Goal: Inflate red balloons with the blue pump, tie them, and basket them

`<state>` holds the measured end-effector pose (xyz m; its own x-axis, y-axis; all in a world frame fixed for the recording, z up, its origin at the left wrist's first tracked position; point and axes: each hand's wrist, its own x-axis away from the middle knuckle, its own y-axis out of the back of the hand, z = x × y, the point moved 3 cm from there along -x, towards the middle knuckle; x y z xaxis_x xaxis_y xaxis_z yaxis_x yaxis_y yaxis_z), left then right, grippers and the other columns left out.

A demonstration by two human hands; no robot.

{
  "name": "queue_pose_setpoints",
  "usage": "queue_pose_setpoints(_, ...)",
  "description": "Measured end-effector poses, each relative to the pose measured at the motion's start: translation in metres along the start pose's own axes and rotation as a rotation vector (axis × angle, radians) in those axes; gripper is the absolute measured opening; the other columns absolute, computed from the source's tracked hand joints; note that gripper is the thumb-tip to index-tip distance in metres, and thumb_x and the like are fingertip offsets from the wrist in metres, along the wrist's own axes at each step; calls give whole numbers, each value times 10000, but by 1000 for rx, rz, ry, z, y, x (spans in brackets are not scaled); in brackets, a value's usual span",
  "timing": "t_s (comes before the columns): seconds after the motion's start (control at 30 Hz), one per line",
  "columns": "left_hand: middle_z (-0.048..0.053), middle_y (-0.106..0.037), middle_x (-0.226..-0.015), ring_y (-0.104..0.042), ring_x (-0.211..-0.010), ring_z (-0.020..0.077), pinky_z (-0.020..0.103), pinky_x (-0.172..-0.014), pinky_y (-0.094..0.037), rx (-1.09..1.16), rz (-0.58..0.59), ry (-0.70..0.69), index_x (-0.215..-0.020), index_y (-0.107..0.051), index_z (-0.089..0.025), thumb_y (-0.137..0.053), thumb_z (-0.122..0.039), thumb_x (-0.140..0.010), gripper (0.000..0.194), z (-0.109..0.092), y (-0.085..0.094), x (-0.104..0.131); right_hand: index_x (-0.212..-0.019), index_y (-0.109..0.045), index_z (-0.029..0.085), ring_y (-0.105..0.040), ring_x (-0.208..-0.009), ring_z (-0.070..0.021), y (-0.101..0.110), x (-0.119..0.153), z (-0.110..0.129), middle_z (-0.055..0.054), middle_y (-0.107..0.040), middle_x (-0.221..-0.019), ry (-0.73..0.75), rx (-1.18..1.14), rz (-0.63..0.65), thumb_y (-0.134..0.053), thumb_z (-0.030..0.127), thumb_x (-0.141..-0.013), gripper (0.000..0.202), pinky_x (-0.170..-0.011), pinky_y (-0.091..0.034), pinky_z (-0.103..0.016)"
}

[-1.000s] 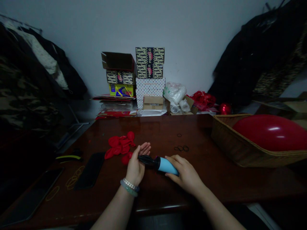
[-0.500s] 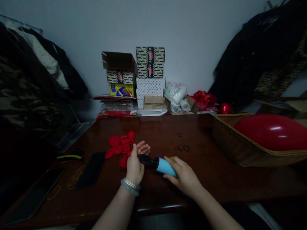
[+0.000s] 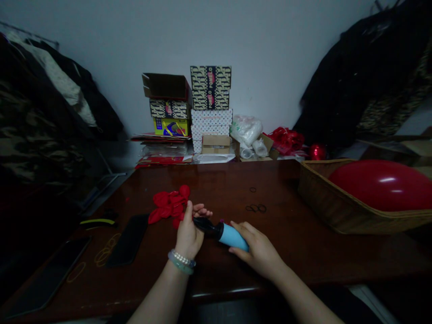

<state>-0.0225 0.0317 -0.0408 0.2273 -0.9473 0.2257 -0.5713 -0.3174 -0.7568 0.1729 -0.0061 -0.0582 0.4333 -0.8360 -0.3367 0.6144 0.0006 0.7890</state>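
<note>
A balloon hand pump (image 3: 232, 236) with a light blue body and a black tapered end lies between my hands, slightly above the table. My right hand (image 3: 261, 247) is wrapped round the blue body. My left hand (image 3: 189, 231), with bracelets at the wrist, is closed about the black end, thumb up and fingertips showing on the far side. What lies inside the palm is hidden. Just beyond my left hand is a heap of limp red balloons (image 3: 167, 204). Some red also shows right against that hand; whether it is held, I cannot tell.
On the brown table (image 3: 286, 261) lie black rubber bands (image 3: 256, 208), yellowish bands (image 3: 106, 252), a dark phone (image 3: 128, 240) and a dark tablet-like slab (image 3: 50, 274). At right, a wicker basket (image 3: 324, 211) holds a big red balloon (image 3: 381, 184). Boxes (image 3: 211, 123) stand along the wall.
The red bulge beside my left hand shows less than before. My left hand has shifted a little and its fingertips sit lower. My right hand keeps its hold on the pump.
</note>
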Motion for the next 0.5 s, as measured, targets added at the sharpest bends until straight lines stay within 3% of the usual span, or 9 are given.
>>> queue_pose_setpoints(0.2,-76,-286,-431,-364,-410,73,253,-561,-451,150,46,-65,-526,-322,-190,-604,-417,-869,498,-2,-7,9,-1312,-506,212,-595,-1081,-312,-8,0,-2,-123,-621,-1199,-56,128,-120,-774,255,-731,641,-957,-474,-485)
queue_pose_setpoints(0.5,-82,-247,-419,-281,-367,69,238,-465,-337,206,-30,-89,-554,-265,-193,-540,-322,-913,470,-18,-1,-1,-1280,-533,169,-610,-1071,-305,-16,-1,9,-133,-647,-1192,-61,185,-160,-781,198,-723,611,-934,-495,-467)
